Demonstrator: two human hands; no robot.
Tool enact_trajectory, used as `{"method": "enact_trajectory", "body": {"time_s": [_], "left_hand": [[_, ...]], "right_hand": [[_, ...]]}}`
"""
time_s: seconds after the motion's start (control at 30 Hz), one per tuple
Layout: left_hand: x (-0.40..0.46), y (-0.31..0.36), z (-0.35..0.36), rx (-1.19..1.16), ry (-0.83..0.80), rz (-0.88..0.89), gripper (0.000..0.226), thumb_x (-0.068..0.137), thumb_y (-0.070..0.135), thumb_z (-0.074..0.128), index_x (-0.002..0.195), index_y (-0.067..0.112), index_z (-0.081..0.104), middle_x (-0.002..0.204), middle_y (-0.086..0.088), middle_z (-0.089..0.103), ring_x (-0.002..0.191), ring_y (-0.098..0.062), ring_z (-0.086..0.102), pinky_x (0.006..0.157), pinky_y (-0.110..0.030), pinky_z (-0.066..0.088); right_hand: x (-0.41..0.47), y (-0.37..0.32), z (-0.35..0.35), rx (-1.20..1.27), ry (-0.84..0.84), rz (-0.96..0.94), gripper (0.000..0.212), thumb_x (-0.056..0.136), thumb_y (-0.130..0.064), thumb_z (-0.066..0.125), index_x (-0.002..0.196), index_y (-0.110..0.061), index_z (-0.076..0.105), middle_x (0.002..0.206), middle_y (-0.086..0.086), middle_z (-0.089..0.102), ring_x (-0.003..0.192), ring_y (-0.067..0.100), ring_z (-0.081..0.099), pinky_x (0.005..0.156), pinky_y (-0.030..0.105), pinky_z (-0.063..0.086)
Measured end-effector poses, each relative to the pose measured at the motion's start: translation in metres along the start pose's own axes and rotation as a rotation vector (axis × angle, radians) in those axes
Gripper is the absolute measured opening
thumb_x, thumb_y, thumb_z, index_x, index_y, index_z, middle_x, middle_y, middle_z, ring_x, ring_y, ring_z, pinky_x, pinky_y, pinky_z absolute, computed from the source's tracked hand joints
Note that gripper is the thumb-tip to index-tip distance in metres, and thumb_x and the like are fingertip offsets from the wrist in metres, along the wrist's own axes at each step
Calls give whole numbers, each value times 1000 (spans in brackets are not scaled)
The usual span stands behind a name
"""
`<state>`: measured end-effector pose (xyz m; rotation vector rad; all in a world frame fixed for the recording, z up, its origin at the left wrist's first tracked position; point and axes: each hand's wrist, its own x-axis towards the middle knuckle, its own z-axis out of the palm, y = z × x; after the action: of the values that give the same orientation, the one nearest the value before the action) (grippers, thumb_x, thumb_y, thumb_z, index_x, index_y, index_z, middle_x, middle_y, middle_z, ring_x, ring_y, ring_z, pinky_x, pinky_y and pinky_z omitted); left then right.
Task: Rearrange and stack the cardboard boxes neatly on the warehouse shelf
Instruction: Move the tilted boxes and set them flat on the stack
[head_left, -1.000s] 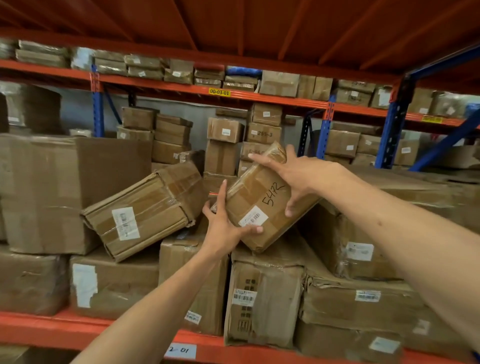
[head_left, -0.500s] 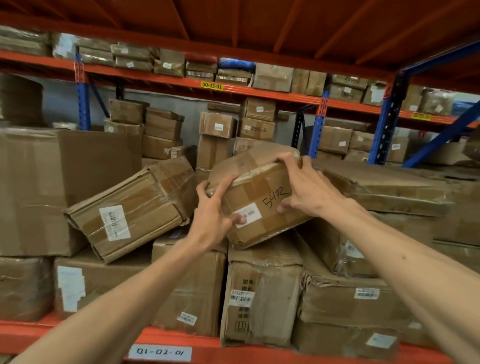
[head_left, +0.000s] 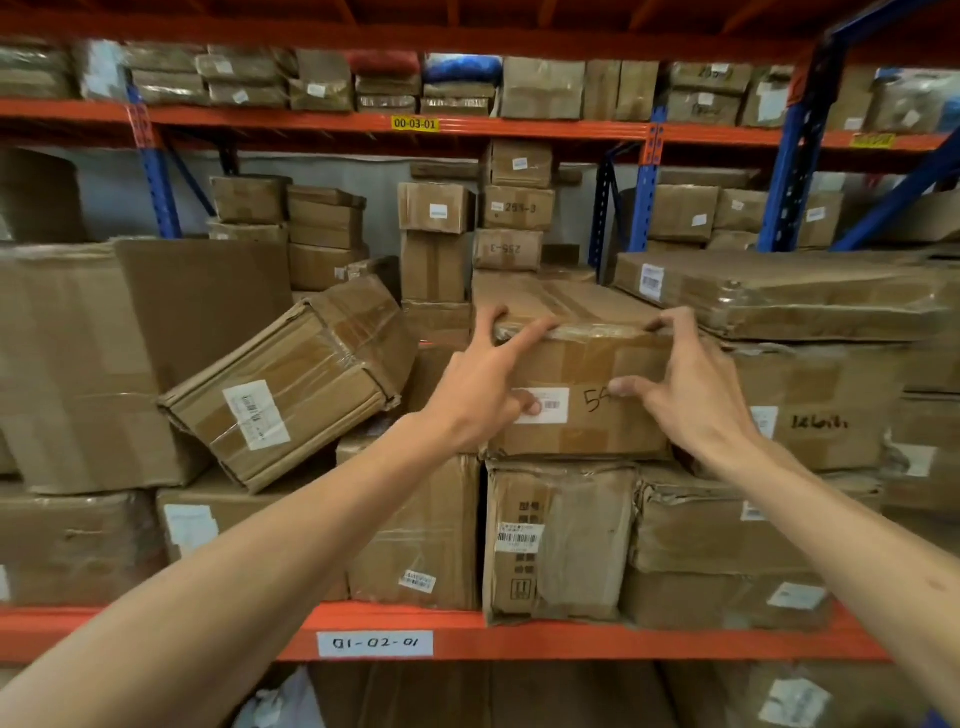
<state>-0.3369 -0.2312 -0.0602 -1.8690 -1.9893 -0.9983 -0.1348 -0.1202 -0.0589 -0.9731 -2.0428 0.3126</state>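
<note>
A taped cardboard box (head_left: 587, 364) with a white barcode label and handwritten "54" lies level on top of the lower boxes, in the middle of the orange shelf (head_left: 519, 636). My left hand (head_left: 480, 387) grips its upper left front corner, fingers over the top edge and thumb on the label. On the upper right corner sits my right hand (head_left: 685, 395), fingertips on the top edge, thumb pressed on the front face. Left of it a second taped box (head_left: 291, 384) leans tilted against its neighbours.
A large box (head_left: 78, 364) stands at the left. A flat wide box (head_left: 779, 296) rests on a marked box (head_left: 810, 410) at the right. Crumpled boxes (head_left: 556, 540) fill the bottom row. More stacks stand behind and on the upper shelf (head_left: 311, 122).
The "54" box went from steeply tilted in the air to lying flat on the lower boxes. Both hands shifted to its upper front corners. The view moved closer to the shelf.
</note>
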Motion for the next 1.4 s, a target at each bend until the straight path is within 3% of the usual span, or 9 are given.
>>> {"method": "enact_trajectory", "body": {"time_s": [0.23,0.5,0.77,0.87,0.97,1.03,1.17,1.27,1.4], "left_hand": [[0,-11,1,-33,-53,16,88,84,16,80,153,42,32,161,-7,8,129,-45,46,110,-53,43],[-7,-9,2,-31,-105,-37,94,86,14,77,153,50,22,164,0,-2,131,-47,45,108,-54,45],[-22,-17,-13,59,-155,-47,106,91,23,74,150,64,-5,166,-2,-16,124,-40,57,106,-52,48],[-38,-36,-32,2,-62,-115,102,92,37,72,150,64,-8,168,-7,-8,136,-44,46,113,-54,40],[-60,-55,-62,-101,195,-246,88,95,43,66,156,55,3,162,-11,20,129,-29,53,104,-43,49],[-78,-71,-82,-108,373,-391,80,98,43,62,160,41,12,155,-13,34,124,-24,55,102,-35,48],[-111,-118,-121,-98,552,-733,76,99,48,57,160,18,23,155,-16,43,140,-32,43,113,-44,37],[-127,-152,-141,-128,477,-896,79,97,59,53,159,16,27,155,-14,45,139,-33,46,112,-44,40],[-133,-178,-146,-184,237,-912,85,93,72,44,161,30,17,160,-10,38,142,-35,42,112,-51,41]], "right_hand": [[1,-6,4,-95,-1,4,65,80,-48,81,126,-36,37,118,23,58,112,41,54,92,54,48],[-9,-12,0,-123,-54,54,65,84,-50,76,131,-39,33,141,29,37,121,57,49,99,66,47],[-1,-23,-13,-425,-87,0,67,85,-60,68,137,-32,36,140,29,31,100,54,61,82,61,56],[-1,-41,-13,-557,-4,-114,75,89,-59,63,149,-31,28,153,24,12,125,57,46,93,62,52],[-3,-71,-7,-457,42,-302,79,89,-59,63,151,-33,22,161,21,3,144,53,22,108,64,36],[-7,-96,2,-326,14,-364,78,89,-61,64,150,-34,23,162,19,5,143,51,27,107,62,39],[-13,-141,31,-203,-75,-487,78,86,-66,64,146,-38,24,160,14,10,134,46,44,96,58,50],[-8,-168,59,-146,-232,-486,78,85,-68,64,145,-46,20,159,11,10,132,45,47,100,58,48],[0,-195,92,-74,-458,-394,81,86,-67,64,146,-57,11,162,15,4,131,52,47,106,59,41]]}}
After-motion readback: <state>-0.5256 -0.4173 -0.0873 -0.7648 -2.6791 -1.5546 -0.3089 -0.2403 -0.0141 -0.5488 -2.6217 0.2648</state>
